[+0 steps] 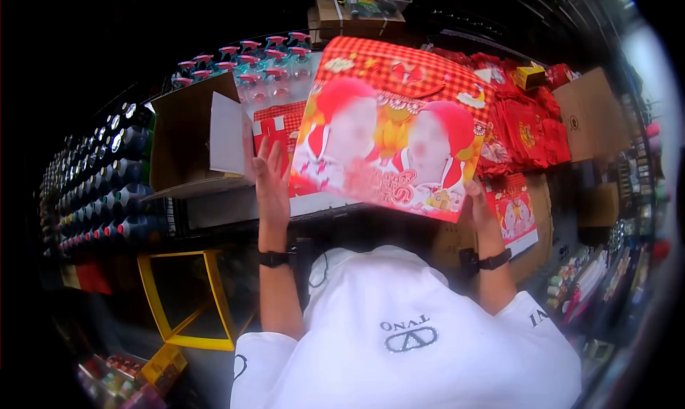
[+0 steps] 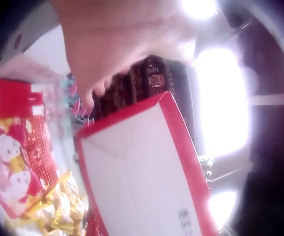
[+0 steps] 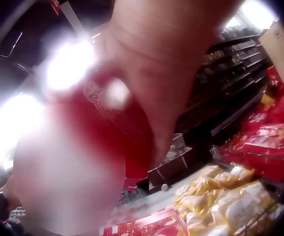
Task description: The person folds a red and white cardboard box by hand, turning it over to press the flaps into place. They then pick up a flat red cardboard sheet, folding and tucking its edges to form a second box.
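Note:
A large red checkered package [image 1: 392, 134] printed with two figures in red hats is held up, tilted, above the work surface. My right hand [image 1: 479, 205] grips its lower right corner; in the right wrist view that hand [image 3: 156, 64] lies against the package's red side [image 3: 127, 128]. Beside the package's left edge, my left hand [image 1: 272, 188] is raised with fingers extended and holds nothing. From the left wrist, the hand [image 2: 122, 44] appears above the package's white, red-edged face [image 2: 137, 167]. Whether its fingertips touch the package is unclear.
An open cardboard box [image 1: 189, 134] stands at left, near spray bottles [image 1: 275, 73] with pink tops. Dark bottles [image 1: 132, 170] line the far left. Red packets [image 1: 524, 123] are piled at right by another carton [image 1: 592, 116]. Gold-wrapped items [image 3: 220, 196] lie below. A yellow frame [image 1: 221, 295] stands lower left.

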{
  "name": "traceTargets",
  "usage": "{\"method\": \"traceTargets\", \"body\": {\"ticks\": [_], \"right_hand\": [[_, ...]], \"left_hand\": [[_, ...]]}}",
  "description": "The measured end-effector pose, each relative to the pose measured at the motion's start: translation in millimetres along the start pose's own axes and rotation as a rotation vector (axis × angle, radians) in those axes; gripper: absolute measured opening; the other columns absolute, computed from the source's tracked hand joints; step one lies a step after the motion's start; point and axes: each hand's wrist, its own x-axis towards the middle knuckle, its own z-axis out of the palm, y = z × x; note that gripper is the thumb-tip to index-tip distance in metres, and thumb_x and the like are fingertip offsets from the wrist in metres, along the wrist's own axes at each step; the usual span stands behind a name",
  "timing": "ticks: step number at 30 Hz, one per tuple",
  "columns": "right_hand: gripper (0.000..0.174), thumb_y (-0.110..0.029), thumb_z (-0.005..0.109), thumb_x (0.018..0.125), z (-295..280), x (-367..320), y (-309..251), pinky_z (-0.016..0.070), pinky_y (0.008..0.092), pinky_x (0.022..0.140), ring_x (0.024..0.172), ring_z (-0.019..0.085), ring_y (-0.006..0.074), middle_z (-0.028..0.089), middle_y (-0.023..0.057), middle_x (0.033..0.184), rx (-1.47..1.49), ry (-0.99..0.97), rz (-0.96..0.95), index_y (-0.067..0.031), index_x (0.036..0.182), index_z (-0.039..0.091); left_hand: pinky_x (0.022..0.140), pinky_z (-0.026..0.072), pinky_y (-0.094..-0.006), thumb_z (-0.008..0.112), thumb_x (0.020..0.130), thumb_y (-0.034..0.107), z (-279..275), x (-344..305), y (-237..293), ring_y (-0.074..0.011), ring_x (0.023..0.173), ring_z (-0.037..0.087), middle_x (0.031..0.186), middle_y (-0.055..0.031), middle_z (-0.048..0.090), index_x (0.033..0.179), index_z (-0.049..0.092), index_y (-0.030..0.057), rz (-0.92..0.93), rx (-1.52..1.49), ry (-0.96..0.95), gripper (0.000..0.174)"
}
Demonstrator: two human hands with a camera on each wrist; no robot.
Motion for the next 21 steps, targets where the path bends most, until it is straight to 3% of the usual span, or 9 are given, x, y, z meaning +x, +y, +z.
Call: {"method": "traceTargets", "body": {"ticks": [3,5,6,10,12,15,17,20,21], "right_hand": [[0.1,-0.051,0.072,0.086,5.0,-11.2,-19.8,0.0281,0.0389,0.121,0.148,0.036,0.0223,0.04,0.0095,0.158,-0.197,-0.071,-0.031,-0.003,0.161,0.026],[0.107,-0.053,0.075,0.082,9.0,-15.4,-20.0,0.0262,0.0386,0.122,0.149,0.034,0.0225,0.038,0.0107,0.16,-0.299,-0.136,-0.061,-0.0017,0.162,0.024],[0.115,-0.056,0.078,0.079,14.6,-18.1,-21.5,0.0249,0.0391,0.122,0.15,0.031,0.0229,0.035,0.0121,0.161,-0.279,-0.129,-0.038,-0.0007,0.162,0.022],[0.118,-0.055,0.08,0.077,11.6,-22.8,-19.7,0.0245,0.0396,0.123,0.151,0.031,0.0234,0.034,0.0125,0.162,-0.267,-0.157,0.007,-0.0005,0.163,0.02],[0.121,-0.054,0.082,0.075,9.3,-23.4,-22.1,0.0245,0.0398,0.123,0.151,0.031,0.0233,0.034,0.0121,0.162,-0.266,-0.176,0.04,-0.0009,0.164,0.019],[0.112,-0.04,0.083,0.08,-14.9,-23.2,-4.8,0.0259,0.0397,0.123,0.15,0.032,0.0225,0.034,0.0119,0.162,-0.116,-0.168,0.078,-0.0018,0.164,0.02],[0.101,-0.025,0.082,0.081,-33.9,-25.5,3.9,0.0333,0.0397,0.119,0.146,0.039,0.0226,0.041,0.0113,0.158,-0.097,-0.115,0.185,-0.0025,0.162,0.026],[0.086,-0.007,0.078,0.082,-90.8,-30.4,36.6,0.0446,0.0385,0.11,0.138,0.051,0.0225,0.052,0.0095,0.149,-0.032,-0.086,0.327,-0.0033,0.157,0.036],[0.082,-0.001,0.076,0.081,-89.1,-29.1,34.8,0.0484,0.038,0.107,0.135,0.054,0.0225,0.055,0.0087,0.145,-0.002,-0.081,0.373,-0.0036,0.155,0.04]], "left_hand": [[0.122,0.0304,-0.0408,0.054,0.098,0.068,0.7,-14.5,8.1,-0.0237,0.147,0.039,0.157,-0.0124,0.043,0.16,0.03,0.0042,-0.183,0.136,-0.329,0.092],[0.117,0.0337,-0.0358,0.063,0.101,0.048,-5.4,-20.3,2.3,-0.0208,0.137,0.047,0.148,-0.0098,0.05,0.159,0.032,0.0037,-0.227,0.457,-0.35,0.079],[0.115,0.0361,-0.0354,0.063,0.101,0.044,-5.4,-23.3,-1.8,-0.0202,0.134,0.048,0.145,-0.0092,0.052,0.157,0.033,0.0039,-0.281,0.342,-0.311,0.075],[0.11,0.0418,-0.0335,0.066,0.1,0.036,-23.0,-28.4,-21.8,-0.0173,0.128,0.053,0.139,-0.007,0.056,0.152,0.039,0.0044,-0.487,0.071,-0.204,0.066],[0.107,0.0433,-0.0323,0.066,0.1,0.034,-23.2,-33.1,-21.0,-0.0158,0.125,0.054,0.136,-0.0057,0.057,0.149,0.041,0.0048,-0.517,0.126,-0.223,0.062],[0.102,0.0477,-0.0319,0.073,0.094,0.033,-19.5,-42.1,-17.0,-0.0151,0.117,0.058,0.129,-0.0047,0.06,0.145,0.045,0.0048,-0.436,0.182,-0.342,0.065],[0.097,0.0515,-0.032,0.076,0.088,0.037,-16.6,-48.2,-17.8,-0.0156,0.11,0.063,0.124,-0.0042,0.064,0.142,0.05,0.0045,-0.398,0.313,-0.44,0.069],[0.113,0.0399,-0.0364,0.09,0.073,0.017,22.5,-55.7,-10.7,-0.0222,0.135,0.047,0.146,-0.0128,0.047,0.16,0.014,0.0056,-0.47,0.525,-0.528,0.116],[0.12,0.034,-0.0394,0.091,0.073,0.01,29.5,-56.4,-20.0,-0.0271,0.148,0.038,0.162,-0.0182,0.034,0.166,-0.005,0.0067,-0.321,0.57,-0.615,0.133]]}}
